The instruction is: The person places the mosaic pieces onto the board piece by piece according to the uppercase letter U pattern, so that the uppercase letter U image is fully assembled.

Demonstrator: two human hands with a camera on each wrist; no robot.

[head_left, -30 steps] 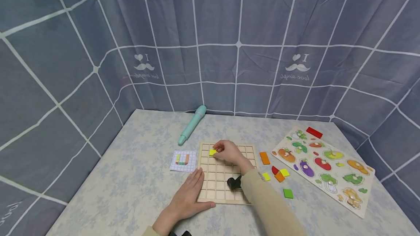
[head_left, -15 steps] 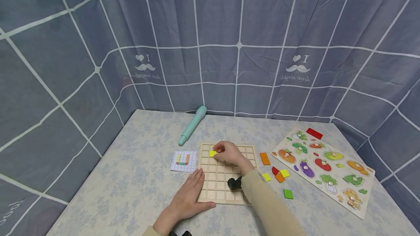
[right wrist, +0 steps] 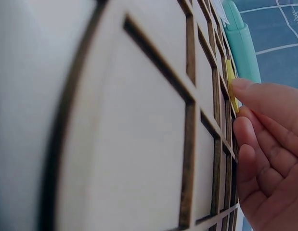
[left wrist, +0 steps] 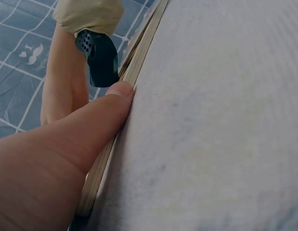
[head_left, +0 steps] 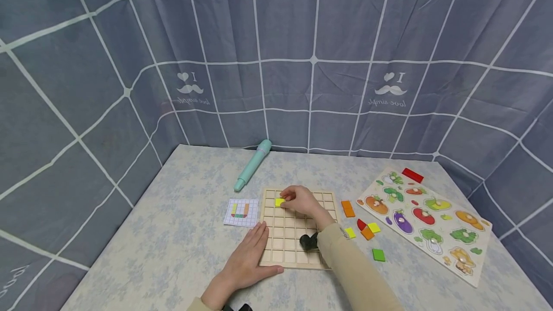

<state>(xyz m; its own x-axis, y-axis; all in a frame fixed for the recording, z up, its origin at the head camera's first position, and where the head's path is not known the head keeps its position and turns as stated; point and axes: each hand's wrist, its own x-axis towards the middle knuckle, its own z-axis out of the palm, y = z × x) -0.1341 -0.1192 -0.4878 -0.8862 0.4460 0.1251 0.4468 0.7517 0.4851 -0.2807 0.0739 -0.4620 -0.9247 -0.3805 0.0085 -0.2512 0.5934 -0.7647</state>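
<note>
A wooden grid board (head_left: pixel 290 244) lies on the table in front of me. Near its upper left corner, my right hand (head_left: pixel 301 201) pinches a yellow square tile (head_left: pixel 279 202) by its right side, thumb and forefinger curled. In the right wrist view the yellow tile (right wrist: pixel 231 79) stands out of its cell at the thumb tip, and part of it is hidden. My left hand (head_left: pixel 247 258) rests with straight fingers along the board's left edge, its thumb at the lower edge; the left wrist view shows that thumb (left wrist: pixel 103 113) against the board's side (left wrist: pixel 141 50).
Left of the board lies a pattern card (head_left: pixel 241 212), with a turquoise tube-shaped case (head_left: pixel 253 164) behind it. Loose tiles lie to the right: orange (head_left: pixel 348 209), red (head_left: pixel 361 224), yellow (head_left: pixel 373 227), green (head_left: pixel 378 255). Farther right are a vegetable puzzle board (head_left: pixel 425 220) and a red bar (head_left: pixel 413 175).
</note>
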